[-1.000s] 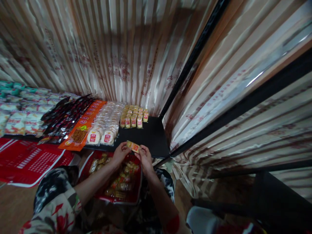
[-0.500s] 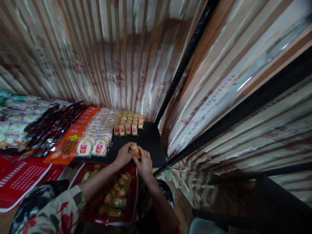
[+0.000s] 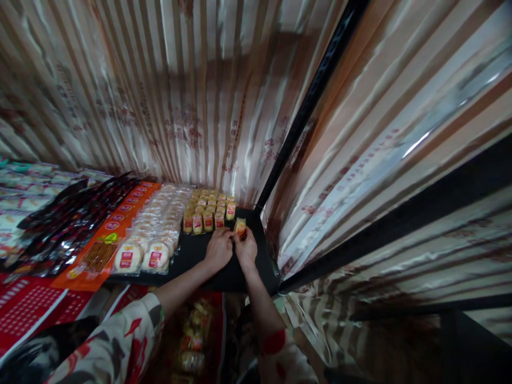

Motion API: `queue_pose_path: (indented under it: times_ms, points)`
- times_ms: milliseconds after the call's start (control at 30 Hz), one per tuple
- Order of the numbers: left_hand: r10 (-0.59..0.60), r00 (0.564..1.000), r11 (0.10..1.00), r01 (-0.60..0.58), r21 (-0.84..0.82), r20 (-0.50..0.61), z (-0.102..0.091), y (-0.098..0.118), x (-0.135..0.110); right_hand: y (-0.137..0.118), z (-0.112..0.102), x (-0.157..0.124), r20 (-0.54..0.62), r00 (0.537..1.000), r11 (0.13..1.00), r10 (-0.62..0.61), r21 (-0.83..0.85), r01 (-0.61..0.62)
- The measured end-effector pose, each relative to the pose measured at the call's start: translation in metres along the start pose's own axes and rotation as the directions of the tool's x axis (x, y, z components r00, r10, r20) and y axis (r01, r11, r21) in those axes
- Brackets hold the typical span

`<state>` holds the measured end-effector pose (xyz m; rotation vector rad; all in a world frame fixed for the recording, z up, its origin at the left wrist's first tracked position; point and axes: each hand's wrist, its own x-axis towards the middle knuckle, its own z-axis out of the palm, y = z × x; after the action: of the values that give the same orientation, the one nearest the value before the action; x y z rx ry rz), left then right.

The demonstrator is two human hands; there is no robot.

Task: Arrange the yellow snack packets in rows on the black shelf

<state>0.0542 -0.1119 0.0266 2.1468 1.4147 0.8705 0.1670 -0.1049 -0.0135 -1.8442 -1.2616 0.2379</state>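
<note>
Right hand (image 3: 246, 248) pinches a small yellow packet (image 3: 240, 226) between thumb and fingers, tipped up over the black shelf (image 3: 192, 257), just right of the rows of yellow packets (image 3: 208, 220). Left hand (image 3: 219, 249) alongside, fingers curled, tips close to the right thumb; dim and blurred here, so cannot tell whether they grip the packet too. Clear-wrapped round white packs (image 3: 156, 256) lie left of the rows. Red basket (image 3: 223, 325) below, yellow packets inside.
</note>
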Motion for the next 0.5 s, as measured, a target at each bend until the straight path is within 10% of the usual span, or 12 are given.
queue_pose_path:
  times_ms: [500]
  points:
    - [0.193,0.966,0.869,-0.251,0.426,0.175,0.011,-0.028,0.015,-0.003,0.048,0.059,-0.019,0.996,0.996,-0.088,-0.034,0.087]
